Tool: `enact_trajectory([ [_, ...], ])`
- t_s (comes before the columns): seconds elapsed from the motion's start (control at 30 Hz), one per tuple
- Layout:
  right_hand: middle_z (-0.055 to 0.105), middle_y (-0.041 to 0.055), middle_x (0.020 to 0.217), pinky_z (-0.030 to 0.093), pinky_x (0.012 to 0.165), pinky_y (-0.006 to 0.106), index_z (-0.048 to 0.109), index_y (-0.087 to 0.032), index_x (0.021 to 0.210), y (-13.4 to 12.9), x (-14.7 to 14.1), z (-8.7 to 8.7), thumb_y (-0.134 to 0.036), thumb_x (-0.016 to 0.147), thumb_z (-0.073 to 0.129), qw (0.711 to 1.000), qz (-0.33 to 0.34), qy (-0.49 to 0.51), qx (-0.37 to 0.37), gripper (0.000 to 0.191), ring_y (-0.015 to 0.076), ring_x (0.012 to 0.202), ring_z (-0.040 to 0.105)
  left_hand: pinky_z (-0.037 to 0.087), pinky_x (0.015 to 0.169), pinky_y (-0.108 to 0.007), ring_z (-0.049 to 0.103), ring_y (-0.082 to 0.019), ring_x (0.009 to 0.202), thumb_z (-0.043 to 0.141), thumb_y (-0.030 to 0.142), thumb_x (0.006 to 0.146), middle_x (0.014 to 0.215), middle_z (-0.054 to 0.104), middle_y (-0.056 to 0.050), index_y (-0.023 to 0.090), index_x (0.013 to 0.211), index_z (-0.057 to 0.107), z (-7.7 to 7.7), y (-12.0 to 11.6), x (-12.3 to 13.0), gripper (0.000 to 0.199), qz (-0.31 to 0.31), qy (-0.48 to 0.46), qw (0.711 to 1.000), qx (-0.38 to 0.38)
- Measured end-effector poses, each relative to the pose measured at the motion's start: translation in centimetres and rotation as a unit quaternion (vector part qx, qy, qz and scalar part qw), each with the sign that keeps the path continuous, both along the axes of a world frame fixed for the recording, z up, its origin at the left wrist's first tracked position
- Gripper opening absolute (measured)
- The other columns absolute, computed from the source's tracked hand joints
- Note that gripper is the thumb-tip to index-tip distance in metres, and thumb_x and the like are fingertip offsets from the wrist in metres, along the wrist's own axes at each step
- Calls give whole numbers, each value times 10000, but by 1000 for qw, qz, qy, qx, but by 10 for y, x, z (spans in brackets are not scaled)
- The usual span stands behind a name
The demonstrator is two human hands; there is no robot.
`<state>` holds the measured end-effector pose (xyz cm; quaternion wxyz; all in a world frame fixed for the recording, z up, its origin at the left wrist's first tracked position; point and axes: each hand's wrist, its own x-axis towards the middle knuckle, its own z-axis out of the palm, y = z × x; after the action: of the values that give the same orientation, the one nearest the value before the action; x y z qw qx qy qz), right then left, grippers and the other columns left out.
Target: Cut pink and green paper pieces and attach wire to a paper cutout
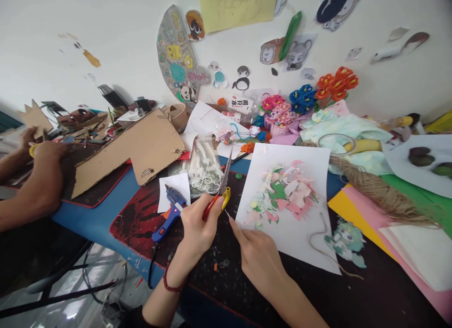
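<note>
My left hand (198, 220) is closed around the red and yellow handles of a pair of scissors (226, 177), whose metal blades point up and away from me. Close beside the handles, my right hand (260, 258) has its index finger reaching forward and the other fingers curled under. A thin pale sliver shows at that fingertip, too small to name. Right of the scissors lies a white sheet of paper (293, 238) with a heap of pink, green and white paper scraps (289, 191). A blue hot glue gun (173, 215) rests left of my left hand on a small white paper.
A large cut cardboard piece (141, 144) lies at the left, near another person's arm (35, 186). Behind are glue sticks in a bag (203, 165) and fuzzy flowers (278, 111). Twine (381, 191), coloured paper (356, 219) and a green-haired paper figure (346, 243) are at the right.
</note>
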<state>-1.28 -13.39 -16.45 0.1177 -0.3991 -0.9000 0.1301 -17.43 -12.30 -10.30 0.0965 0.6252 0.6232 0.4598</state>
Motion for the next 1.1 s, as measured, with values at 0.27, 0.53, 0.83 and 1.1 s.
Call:
enact_trajectory([
  [0.27,700,61,822,398,661,327,431,-99,1415,1,-4,8,-7,707,496,999,-1,-33,-22,717,185,726,627,386,491,-200,478,-68,472,542,249,914,557,559,23,161,692,565,-2,0,1,240,-5,1,1000,6],
  [0.53,674,70,808,380,666,345,467,-99,1394,-8,-7,5,-6,721,495,998,-26,-51,41,680,206,723,609,392,509,-201,485,-68,488,550,223,909,571,565,23,163,715,576,-1,2,3,204,-8,12,1000,17],
  [0.83,666,82,795,383,658,348,455,-69,1398,-7,-8,4,-21,723,510,997,-12,-68,44,678,210,710,604,388,500,-202,469,-76,481,533,280,913,548,537,22,167,661,568,1,6,5,278,-8,31,999,12],
  [1.1,671,99,818,408,679,358,431,-55,1414,-3,-9,13,-3,740,493,996,6,-89,-3,679,226,743,626,377,496,-191,464,-63,476,546,218,902,550,540,31,161,667,575,4,6,3,243,-5,50,998,43],
])
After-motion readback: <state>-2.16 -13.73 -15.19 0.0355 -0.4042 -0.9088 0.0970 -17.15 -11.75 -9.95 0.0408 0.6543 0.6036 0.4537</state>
